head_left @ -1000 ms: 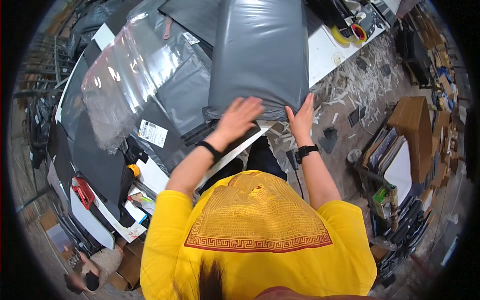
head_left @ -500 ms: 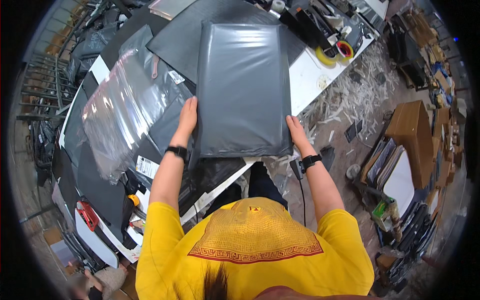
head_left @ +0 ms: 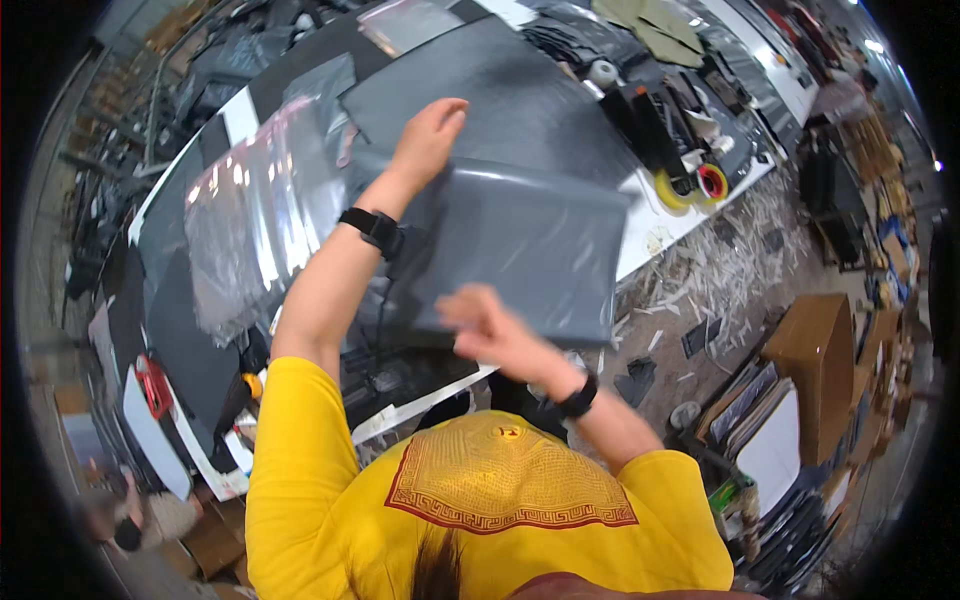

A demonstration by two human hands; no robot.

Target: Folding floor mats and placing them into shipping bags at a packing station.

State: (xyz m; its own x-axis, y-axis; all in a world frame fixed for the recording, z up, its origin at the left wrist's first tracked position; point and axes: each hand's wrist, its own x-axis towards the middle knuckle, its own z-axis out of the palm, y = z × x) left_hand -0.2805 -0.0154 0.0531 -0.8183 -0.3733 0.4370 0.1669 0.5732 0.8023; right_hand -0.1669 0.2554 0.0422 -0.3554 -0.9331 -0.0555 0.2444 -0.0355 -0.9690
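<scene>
A flat grey plastic mailer bag (head_left: 530,250) lies crosswise on the worktable in front of me. My left hand (head_left: 430,135) reaches to its far left corner, fingers straight and together, resting on the bag. My right hand (head_left: 480,320) is blurred over the bag's near edge; its grip does not show. A black band sits on each wrist. Under the bag lies a larger dark grey sheet (head_left: 500,90).
A clear plastic bag (head_left: 250,230) lies left of the mailer. Yellow (head_left: 675,190) and red (head_left: 712,182) tape rolls and black dispensers (head_left: 650,120) stand at the table's right end. Shredded paper (head_left: 730,260) and cardboard boxes (head_left: 820,370) cover the floor right. Another person (head_left: 120,520) crouches lower left.
The grey bag has turned from lengthwise to crosswise. My left hand went from its left side to the far left corner, and my right hand swung from the right side to the near edge.
</scene>
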